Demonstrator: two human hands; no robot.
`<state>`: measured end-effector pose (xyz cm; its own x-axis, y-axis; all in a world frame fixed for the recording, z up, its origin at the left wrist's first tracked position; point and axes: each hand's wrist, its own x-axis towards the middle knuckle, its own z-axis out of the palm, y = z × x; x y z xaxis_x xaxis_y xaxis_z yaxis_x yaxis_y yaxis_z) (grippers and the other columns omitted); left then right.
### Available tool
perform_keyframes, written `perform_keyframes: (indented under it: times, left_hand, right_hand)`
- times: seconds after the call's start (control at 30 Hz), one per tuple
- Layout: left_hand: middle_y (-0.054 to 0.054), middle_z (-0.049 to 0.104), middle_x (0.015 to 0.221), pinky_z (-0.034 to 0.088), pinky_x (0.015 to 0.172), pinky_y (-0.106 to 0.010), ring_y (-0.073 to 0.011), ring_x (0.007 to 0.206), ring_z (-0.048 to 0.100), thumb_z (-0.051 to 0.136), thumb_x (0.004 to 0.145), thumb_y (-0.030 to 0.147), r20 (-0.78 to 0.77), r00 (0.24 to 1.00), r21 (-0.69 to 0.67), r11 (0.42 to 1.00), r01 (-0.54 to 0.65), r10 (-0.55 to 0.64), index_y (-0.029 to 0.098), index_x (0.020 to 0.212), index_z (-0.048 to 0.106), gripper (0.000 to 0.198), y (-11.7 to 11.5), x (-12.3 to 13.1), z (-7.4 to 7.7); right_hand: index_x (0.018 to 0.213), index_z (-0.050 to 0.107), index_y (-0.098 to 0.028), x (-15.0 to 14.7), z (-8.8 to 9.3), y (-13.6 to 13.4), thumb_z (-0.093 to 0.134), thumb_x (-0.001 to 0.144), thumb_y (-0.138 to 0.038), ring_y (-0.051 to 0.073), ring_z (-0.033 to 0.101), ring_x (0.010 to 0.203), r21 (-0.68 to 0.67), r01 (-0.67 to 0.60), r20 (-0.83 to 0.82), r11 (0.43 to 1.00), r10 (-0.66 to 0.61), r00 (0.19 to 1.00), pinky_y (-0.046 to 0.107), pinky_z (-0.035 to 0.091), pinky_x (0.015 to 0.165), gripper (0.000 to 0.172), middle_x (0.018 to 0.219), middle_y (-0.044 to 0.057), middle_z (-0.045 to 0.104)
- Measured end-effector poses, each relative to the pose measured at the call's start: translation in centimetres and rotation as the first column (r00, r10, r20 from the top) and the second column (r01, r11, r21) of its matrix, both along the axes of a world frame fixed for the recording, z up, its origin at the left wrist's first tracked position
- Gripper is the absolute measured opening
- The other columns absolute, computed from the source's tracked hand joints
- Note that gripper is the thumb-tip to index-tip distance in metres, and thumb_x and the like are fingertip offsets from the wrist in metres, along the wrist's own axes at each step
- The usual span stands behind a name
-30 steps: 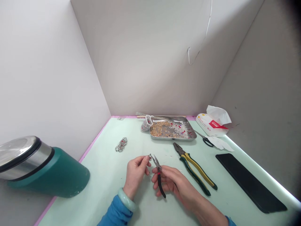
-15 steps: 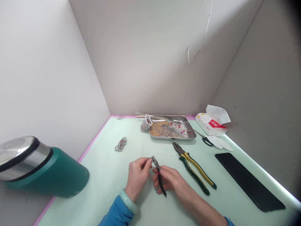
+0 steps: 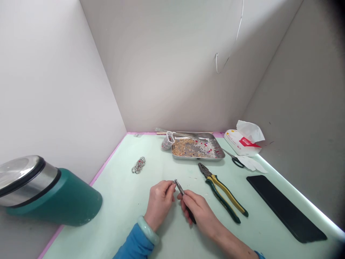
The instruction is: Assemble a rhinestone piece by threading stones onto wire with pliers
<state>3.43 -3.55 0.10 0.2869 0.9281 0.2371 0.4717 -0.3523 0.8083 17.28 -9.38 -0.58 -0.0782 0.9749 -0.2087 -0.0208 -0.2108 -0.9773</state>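
Observation:
My right hand [image 3: 196, 208] is wrapped round small black-handled pliers [image 3: 179, 187], whose metal jaws point up and left. At the jaw tips, my left hand [image 3: 161, 199] pinches a tiny silvery piece [image 3: 174, 182], mostly covered by the fingers; its kind is too small to make out. The jaws touch or nearly touch this piece. A small heap of beaded chain [image 3: 138, 165], grey with red beads, lies beyond my left hand. Larger pliers with green and yellow handles [image 3: 222, 194] rest to the right of my right hand.
At the back stands a metal tray [image 3: 198, 158] of gold, clear and red beads, beside a mesh pouch [image 3: 166, 143]. Scissors [image 3: 237, 162], a tissue box [image 3: 242, 142] and a black flat strip [image 3: 285, 208] lie right. A green flask [image 3: 67, 198] is at left.
The small pliers have turned in my right hand, and its fingers have closed further round the handles. My left hand has shifted slightly, still pinching at the jaw tips.

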Motion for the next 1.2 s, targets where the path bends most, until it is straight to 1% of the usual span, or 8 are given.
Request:
perform_keyframes:
  times: [0.1, 0.3, 0.53, 0.7, 0.87, 0.97, 1.1, 1.2]
  left_hand:
    - [-0.002, 0.062, 0.057, 0.040, 0.055, -0.023, -0.0130, 0.050, 0.054, 0.047, 0.085, 0.033, 0.022, 1.000, -0.056, 0.998, -0.017, 0.018, 0.017, 0.077, 0.069, 0.028, 0.2, 0.0, 0.1]
    - [-0.002, 0.064, 0.057, 0.045, 0.054, -0.023, -0.0142, 0.051, 0.057, 0.050, 0.082, 0.042, 0.171, 0.984, -0.269, 0.963, -0.009, 0.057, 0.015, 0.072, 0.068, 0.034, 0.4, 0.0, 0.1]
    - [-0.001, 0.064, 0.054, 0.047, 0.058, -0.024, -0.0152, 0.052, 0.060, 0.051, 0.082, 0.044, 0.205, 0.966, -0.237, 0.966, -0.106, 0.156, 0.015, 0.078, 0.070, 0.034, 0.5, 0.1, -0.2]
    - [-0.002, 0.064, 0.049, 0.048, 0.062, -0.026, -0.0164, 0.052, 0.060, 0.050, 0.082, 0.044, 0.311, 0.947, -0.336, 0.941, 0.031, 0.080, 0.013, 0.081, 0.069, 0.037, 0.4, 0.1, 0.0]
    - [-0.001, 0.063, 0.055, 0.048, 0.066, -0.028, -0.0140, 0.056, 0.058, 0.056, 0.081, 0.038, 0.477, 0.876, -0.431, 0.887, 0.167, 0.066, 0.009, 0.105, 0.066, 0.038, 0.4, 0.2, 0.2]
    - [-0.002, 0.063, 0.059, 0.048, 0.066, -0.028, -0.0133, 0.058, 0.057, 0.059, 0.079, 0.035, 0.538, 0.837, -0.455, 0.870, 0.188, 0.101, 0.008, 0.104, 0.066, 0.037, 0.4, 0.3, 0.3]
    - [-0.010, 0.070, 0.084, 0.049, 0.066, -0.027, -0.0118, 0.061, 0.057, 0.063, 0.077, 0.034, 0.562, 0.812, -0.468, 0.869, 0.158, 0.155, 0.010, 0.107, 0.065, 0.039, 0.2, 0.5, 0.5]
    - [-0.013, 0.069, 0.097, 0.050, 0.065, -0.027, -0.0118, 0.062, 0.059, 0.063, 0.077, 0.037, 0.585, 0.796, -0.487, 0.852, 0.191, 0.155, 0.012, 0.115, 0.061, 0.045, 0.0, 0.5, 0.5]
  right_hand:
    - [0.081, 0.054, -0.016, 0.3, -0.2, -0.1, 0.037, 0.089, -0.038, 0.009, 0.042, 0.048, 0.027, -0.023, 0.044, 0.999, 0.022, 0.999, 0.020, 0.035, 0.043, 0.028, 0.061, -0.004, 0.045]
    - [0.091, 0.055, -0.015, 0.6, 0.1, 0.3, 0.042, 0.088, -0.041, 0.011, 0.053, 0.054, -0.025, -0.084, -0.109, 0.996, 0.081, 0.991, 0.025, 0.043, 0.054, 0.030, 0.073, 0.001, 0.056]
    - [0.089, 0.056, -0.014, 0.1, 0.8, 0.0, 0.046, 0.086, -0.042, 0.016, 0.058, 0.070, -0.043, -0.073, -0.175, 0.996, 0.064, 0.982, 0.029, 0.049, 0.060, 0.030, 0.081, 0.006, 0.058]
    - [0.085, 0.056, -0.013, 0.1, 0.5, 0.0, 0.044, 0.087, -0.044, 0.015, 0.056, 0.058, -0.052, -0.112, -0.254, 0.992, 0.096, 0.962, 0.032, 0.050, 0.054, 0.034, 0.074, 0.005, 0.057]
    - [0.091, 0.057, -0.012, 0.1, 0.4, 0.0, 0.046, 0.087, -0.046, 0.018, 0.059, 0.067, -0.037, -0.087, -0.403, 0.996, 0.065, 0.913, 0.036, 0.052, 0.059, 0.036, 0.080, 0.007, 0.058]
    - [0.095, 0.058, -0.012, -0.1, 0.6, 0.0, 0.048, 0.087, -0.046, 0.020, 0.061, 0.075, -0.009, -0.074, -0.426, 0.997, 0.063, 0.902, 0.039, 0.051, 0.067, 0.037, 0.086, 0.010, 0.061]
    - [0.100, 0.057, -0.012, -0.3, 0.7, 0.0, 0.050, 0.088, -0.042, 0.022, 0.061, 0.083, 0.013, -0.085, -0.480, 0.996, 0.080, 0.874, 0.039, 0.047, 0.077, 0.033, 0.090, 0.011, 0.061]
    - [0.098, 0.057, -0.012, -0.4, 0.7, 0.0, 0.049, 0.089, -0.038, 0.019, 0.059, 0.079, 0.021, -0.085, -0.506, 0.996, 0.084, 0.859, 0.035, 0.046, 0.073, 0.028, 0.087, 0.008, 0.058]
